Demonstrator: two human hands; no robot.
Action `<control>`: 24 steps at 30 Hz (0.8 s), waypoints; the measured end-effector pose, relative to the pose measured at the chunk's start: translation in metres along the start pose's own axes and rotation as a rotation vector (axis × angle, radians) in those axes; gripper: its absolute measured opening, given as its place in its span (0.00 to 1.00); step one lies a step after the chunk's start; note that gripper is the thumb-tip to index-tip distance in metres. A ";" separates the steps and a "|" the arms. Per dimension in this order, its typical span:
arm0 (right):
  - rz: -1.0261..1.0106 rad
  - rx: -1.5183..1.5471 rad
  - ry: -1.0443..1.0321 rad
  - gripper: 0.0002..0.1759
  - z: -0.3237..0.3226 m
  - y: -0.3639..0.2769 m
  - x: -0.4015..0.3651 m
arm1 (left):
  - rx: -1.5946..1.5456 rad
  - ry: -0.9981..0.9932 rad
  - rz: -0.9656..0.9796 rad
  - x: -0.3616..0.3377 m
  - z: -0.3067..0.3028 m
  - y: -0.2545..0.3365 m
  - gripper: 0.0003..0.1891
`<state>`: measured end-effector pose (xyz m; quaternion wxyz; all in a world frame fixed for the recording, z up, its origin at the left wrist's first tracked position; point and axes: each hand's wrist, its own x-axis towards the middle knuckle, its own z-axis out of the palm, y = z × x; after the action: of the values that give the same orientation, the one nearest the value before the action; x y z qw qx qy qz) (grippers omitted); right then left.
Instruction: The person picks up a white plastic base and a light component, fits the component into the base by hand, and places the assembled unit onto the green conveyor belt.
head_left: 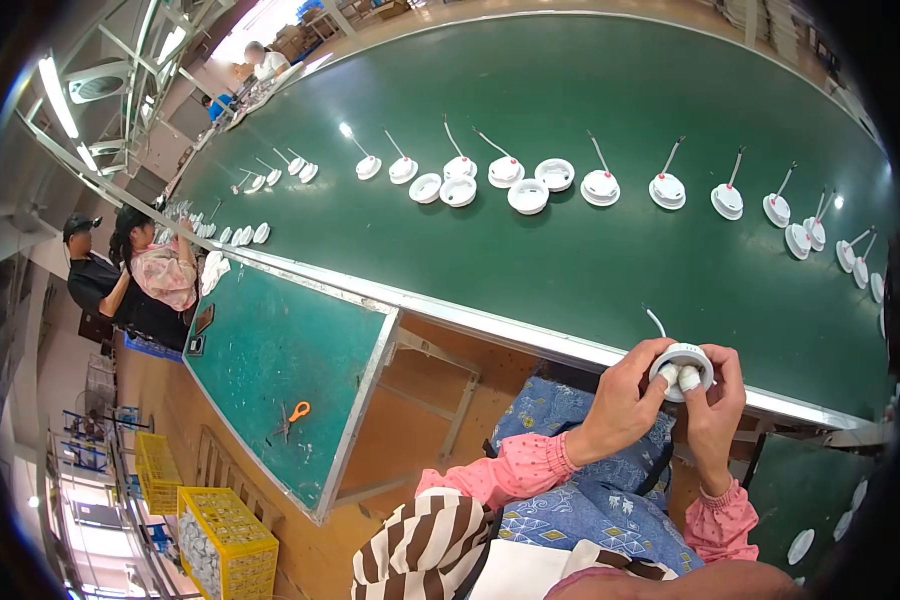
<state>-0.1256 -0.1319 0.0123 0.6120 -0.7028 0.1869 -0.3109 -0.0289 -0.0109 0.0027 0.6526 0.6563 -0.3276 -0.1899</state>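
Between my hands is a round white downlight housing (684, 352), its hollow side turned towards me. My left hand (618, 405) grips the rim on one side, and my right hand (715, 412) grips the other. Both thumbs, wrapped in white coverings, press inside the cup. A white wire (654, 321) sticks out beyond the housing, over the green belt. On the belt past my hands lie several white downlights (600, 188) with upright wires and red spots. Among them sit 3 or more white cups (528, 197) without visible wires.
The long green conveyor belt (420, 250) has a metal edge in front of me. At left, a green side table (280, 360) holds orange-handled scissors (298, 411). Yellow crates (228, 540) stand on the floor. Two people (160, 270) are at the far left. White discs (801, 545) lie at lower right.
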 end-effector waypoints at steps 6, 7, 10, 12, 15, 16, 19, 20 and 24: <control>0.016 -0.162 -0.080 0.09 -0.006 -0.003 -0.004 | 0.190 -0.058 0.133 0.000 -0.004 0.004 0.18; 0.020 -0.163 -0.074 0.09 -0.005 -0.003 -0.005 | 0.195 -0.043 0.133 -0.001 -0.003 0.004 0.17; 0.030 -0.157 -0.054 0.08 -0.003 0.000 -0.009 | 0.198 -0.014 0.119 -0.006 0.000 0.003 0.16; 0.047 -0.154 -0.035 0.09 -0.002 0.005 -0.011 | 0.183 -0.021 0.099 -0.005 0.000 0.002 0.15; 0.068 -0.118 -0.006 0.09 0.000 0.014 -0.014 | 0.126 -0.108 0.039 0.002 -0.005 -0.011 0.14; 0.063 -0.079 0.001 0.09 0.001 0.017 -0.016 | 0.123 -0.120 0.057 0.003 -0.007 -0.011 0.15; 0.066 0.030 0.050 0.09 0.005 0.015 -0.015 | 0.112 -0.123 0.109 0.007 -0.010 -0.006 0.17; 0.070 0.061 0.074 0.09 0.006 0.013 -0.014 | 0.102 -0.093 0.126 0.007 -0.008 -0.003 0.19; 0.049 0.075 0.190 0.12 0.006 0.016 -0.004 | 0.024 0.009 0.094 0.007 0.005 0.013 0.28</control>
<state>-0.1228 -0.1281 -0.0043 0.6249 -0.6418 0.2496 -0.3679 -0.0297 -0.0181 0.0167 0.6542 0.6490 -0.3574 -0.1521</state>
